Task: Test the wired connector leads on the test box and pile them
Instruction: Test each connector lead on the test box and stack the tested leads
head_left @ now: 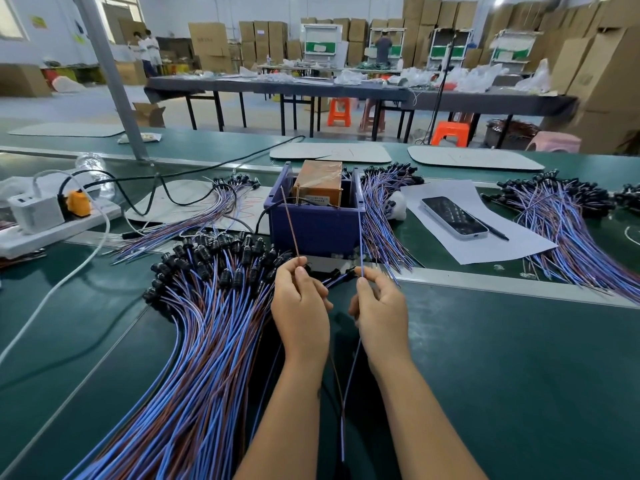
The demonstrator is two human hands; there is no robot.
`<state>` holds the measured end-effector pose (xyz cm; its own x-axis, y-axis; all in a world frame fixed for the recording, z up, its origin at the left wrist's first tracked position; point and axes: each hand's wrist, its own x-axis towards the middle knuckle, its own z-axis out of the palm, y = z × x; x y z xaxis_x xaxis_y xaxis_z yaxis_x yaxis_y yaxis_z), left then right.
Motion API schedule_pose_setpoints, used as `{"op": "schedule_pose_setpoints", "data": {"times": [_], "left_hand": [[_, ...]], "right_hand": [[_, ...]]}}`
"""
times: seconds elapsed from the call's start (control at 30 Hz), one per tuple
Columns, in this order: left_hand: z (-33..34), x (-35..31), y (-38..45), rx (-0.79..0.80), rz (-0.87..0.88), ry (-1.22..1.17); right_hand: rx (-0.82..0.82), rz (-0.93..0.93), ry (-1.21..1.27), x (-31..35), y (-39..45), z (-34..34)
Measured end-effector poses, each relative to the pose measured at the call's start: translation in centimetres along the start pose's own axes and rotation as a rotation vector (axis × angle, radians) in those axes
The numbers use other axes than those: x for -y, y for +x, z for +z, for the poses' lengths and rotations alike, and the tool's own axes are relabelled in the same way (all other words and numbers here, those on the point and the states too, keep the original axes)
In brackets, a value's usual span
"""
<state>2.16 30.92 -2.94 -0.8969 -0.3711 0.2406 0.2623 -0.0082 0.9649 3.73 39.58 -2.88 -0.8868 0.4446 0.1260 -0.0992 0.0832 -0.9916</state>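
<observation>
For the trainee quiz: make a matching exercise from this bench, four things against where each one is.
Things:
1 brown wire
2 blue wire
3 phone
4 orange plug

Places:
A on the white paper
B pinched by the right hand
C in the power strip
D pinched by the left hand

Pairs: 1-D, 2-B, 3-A, 4-C

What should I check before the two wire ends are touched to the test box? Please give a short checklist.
1. Left hand pinches the brown wire: ok.
2. Right hand pinches the blue wire: ok.
3. The two ends are apart: ok.
4. Test box is directly ahead of both hands: ok.
5. Ends already on the contacts: cannot tell.
6. Box is powered: cannot tell.
</observation>
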Motion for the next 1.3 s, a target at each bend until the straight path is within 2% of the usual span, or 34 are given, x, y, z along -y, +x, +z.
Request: {"op": "schedule_pose_setpoints", "data": {"times": [0.23,0.97,1.3], "left_hand": [[0.4,0.4,0.2,0.005,-0.054,0.031],[0.5,1.1,0.6,0.049,-0.053,0.134],[0.5,1.0,0.7,0.047,-0.063,0.108]], "right_hand": [[-0.006,-0.013,-0.050,-0.3,0.4,0.2],[-0.001,0.001,-0.045,-0.4,0.6,0.1],[0.045,0.000,-0.068,-0.3,0.7,0.2]]}}
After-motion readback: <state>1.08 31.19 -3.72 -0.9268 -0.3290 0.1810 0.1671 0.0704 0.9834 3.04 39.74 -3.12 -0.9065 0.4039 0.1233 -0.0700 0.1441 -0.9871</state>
